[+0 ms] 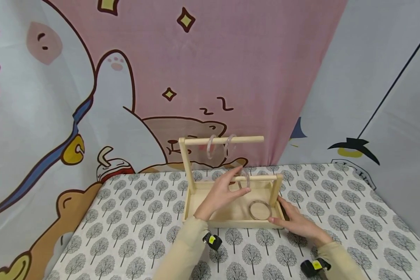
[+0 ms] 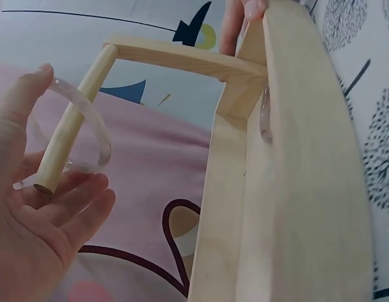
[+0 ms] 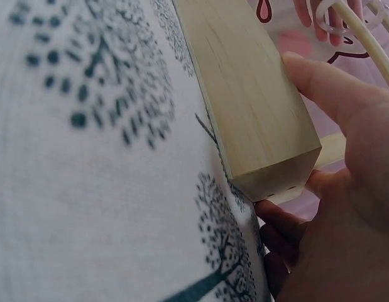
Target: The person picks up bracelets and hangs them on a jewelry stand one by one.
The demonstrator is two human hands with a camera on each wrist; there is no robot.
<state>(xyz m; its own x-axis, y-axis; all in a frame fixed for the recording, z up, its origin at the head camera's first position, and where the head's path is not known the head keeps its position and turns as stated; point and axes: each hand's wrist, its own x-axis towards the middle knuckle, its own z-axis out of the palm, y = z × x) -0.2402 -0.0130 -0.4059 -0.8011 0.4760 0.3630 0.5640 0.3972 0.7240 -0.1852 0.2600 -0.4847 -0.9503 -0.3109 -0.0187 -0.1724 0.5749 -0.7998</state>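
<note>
A pale wooden jewelry stand has a tray base and two rods at different heights. My left hand holds a translucent, pinkish bangle between thumb and fingers. That bangle circles the lower rod close to its free end. My right hand grips the right end of the tray base, its thumb on the front edge and its fingers round the side wall. Another bangle lies flat inside the tray at the right. From the upper rod hang two bangles, a left one and a right one.
The stand sits on a tablecloth printed with grey trees. Behind the table hangs a cartoon-patterned curtain, close to the stand's back. The upper rod's free end points right; its post rises at the left.
</note>
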